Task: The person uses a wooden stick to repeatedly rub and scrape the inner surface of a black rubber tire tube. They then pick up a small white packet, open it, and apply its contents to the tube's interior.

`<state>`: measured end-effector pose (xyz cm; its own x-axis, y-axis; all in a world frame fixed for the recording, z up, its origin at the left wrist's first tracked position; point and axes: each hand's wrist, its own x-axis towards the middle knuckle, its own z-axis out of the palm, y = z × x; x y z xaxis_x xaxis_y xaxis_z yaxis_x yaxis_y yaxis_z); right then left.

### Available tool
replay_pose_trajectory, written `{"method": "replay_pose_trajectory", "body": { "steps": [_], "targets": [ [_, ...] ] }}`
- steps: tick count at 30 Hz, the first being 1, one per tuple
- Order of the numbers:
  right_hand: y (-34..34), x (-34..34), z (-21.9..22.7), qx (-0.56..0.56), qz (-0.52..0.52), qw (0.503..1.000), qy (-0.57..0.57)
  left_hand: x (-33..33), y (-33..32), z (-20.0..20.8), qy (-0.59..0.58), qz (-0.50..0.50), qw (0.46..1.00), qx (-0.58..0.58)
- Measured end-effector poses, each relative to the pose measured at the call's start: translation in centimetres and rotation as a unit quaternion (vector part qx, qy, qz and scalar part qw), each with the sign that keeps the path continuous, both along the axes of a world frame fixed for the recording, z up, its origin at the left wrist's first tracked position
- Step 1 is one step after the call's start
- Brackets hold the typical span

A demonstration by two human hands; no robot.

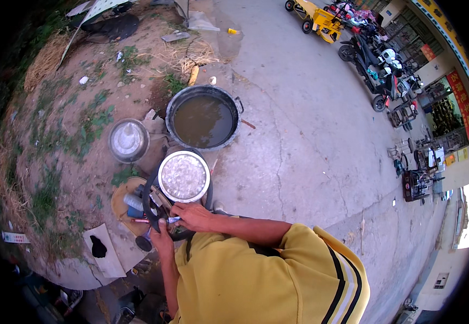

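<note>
A black rubber inner tube (147,201) loops around a round, dented metal basin (184,176) in front of me. My left hand (162,236) is closed on the tube at its near side. Close beside it, my right hand (191,216) is bent over the same stretch with fingers pinched. A small white-and-blue thing (174,220) shows at those fingertips; its kind is too small to tell. Left of the loop, a tan tray (119,204) holds a blue container (134,211), a clear plastic piece and other small items, partly covered by the tube.
A large black tub (176,135) of murky water stands beyond the basin. Another metal basin (129,140) lies to its left, near dirt and grass. Flat cardboard (104,251) lies at lower left. A yellow cart (326,24) and motorbikes (372,67) stand across the concrete.
</note>
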<state>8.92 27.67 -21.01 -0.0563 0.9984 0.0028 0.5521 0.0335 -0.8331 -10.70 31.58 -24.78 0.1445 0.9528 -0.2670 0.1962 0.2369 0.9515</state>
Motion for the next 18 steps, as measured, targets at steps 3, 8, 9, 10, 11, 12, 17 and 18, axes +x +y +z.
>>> {"method": "replay_pose_trajectory", "body": {
  "steps": [3,8,9,10,11,12,17,18],
  "targets": [
    [0.0,-0.1,-1.5,-0.009,-0.042,0.994,0.105,0.0,-0.2,1.4,-0.003,0.006,1.000,-0.006],
    [1.7,-0.1,-3.4,-0.159,-0.075,0.933,0.315,-2.8,-1.5,2.2,-0.015,0.001,0.997,-0.070],
    [1.9,0.9,-3.3,-0.214,-0.091,0.911,0.340,-1.7,-1.8,2.5,-0.042,0.018,0.998,-0.051],
    [2.2,0.9,-4.4,-0.226,-0.072,0.881,0.409,-3.0,-1.3,1.2,-0.021,-0.060,0.996,-0.063],
    [2.5,1.1,-3.2,-0.277,-0.091,0.851,0.437,-1.6,-0.9,4.9,-0.077,-0.102,0.988,-0.081],
    [2.9,0.9,-3.8,-0.297,-0.069,0.840,0.448,-2.2,-1.2,4.4,-0.100,-0.115,0.984,-0.096],
    [5.8,-2.0,-2.2,-0.353,-0.099,0.717,0.593,-2.4,-2.6,3.8,-0.254,-0.089,0.953,-0.137],
    [6.1,-2.1,-2.7,-0.371,-0.083,0.710,0.593,-2.5,-3.0,4.0,-0.275,-0.078,0.946,-0.153]
  ]
}}
